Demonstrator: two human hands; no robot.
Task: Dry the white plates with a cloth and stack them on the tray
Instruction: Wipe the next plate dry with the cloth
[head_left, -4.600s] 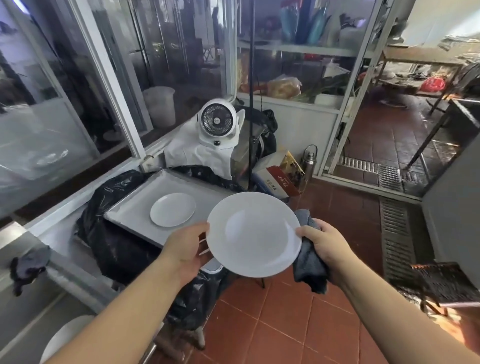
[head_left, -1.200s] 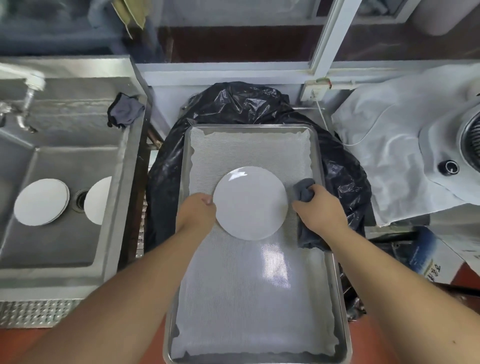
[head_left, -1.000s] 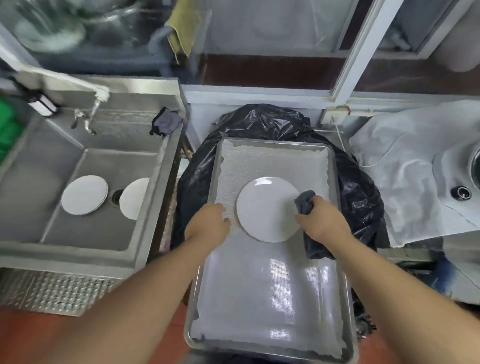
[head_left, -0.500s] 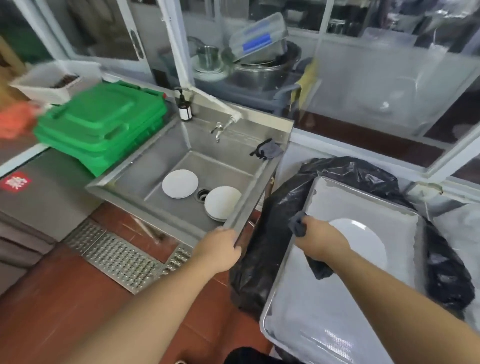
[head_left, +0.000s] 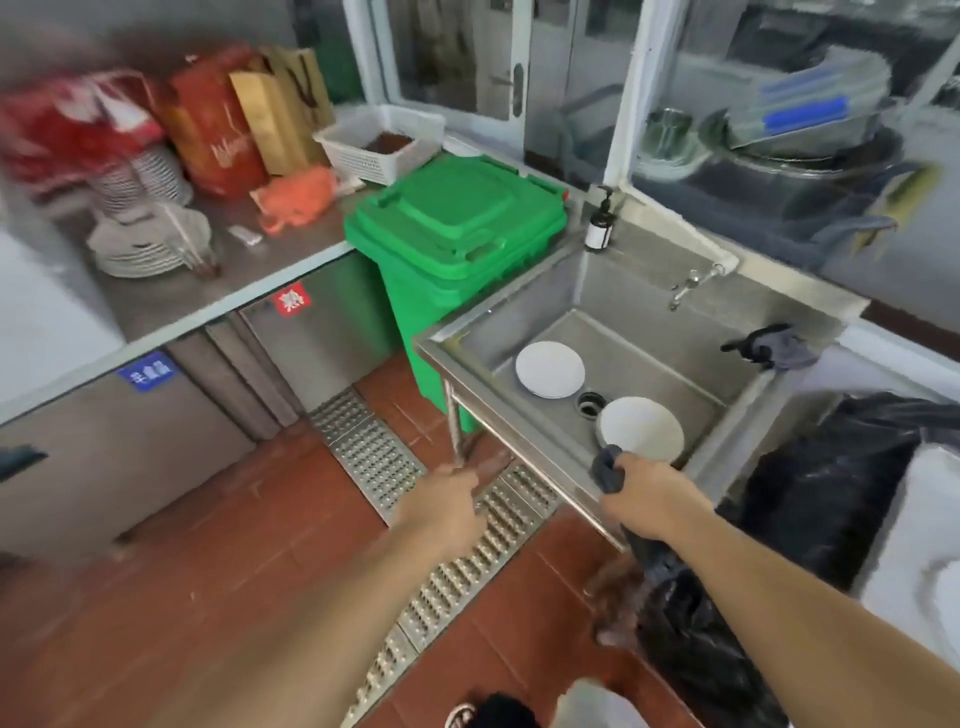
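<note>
Now we reach toward the sink (head_left: 530, 447), where two wet white plates (head_left: 549, 369) lie flat near the drain. Our right hand (head_left: 649, 499) bunches the dark cloth (head_left: 608, 470) in its grip, ready for drying; our left hand (head_left: 447, 501) is blurred, apparently loose and holding nothing, free to lift a plate. Only the tray's corner (head_left: 914, 571) shows, at far right.

two round white plates (head_left: 549, 369) (head_left: 641, 428) lie flat in the sink; dark grey cloth (head_left: 608, 470) bunched.
</note>
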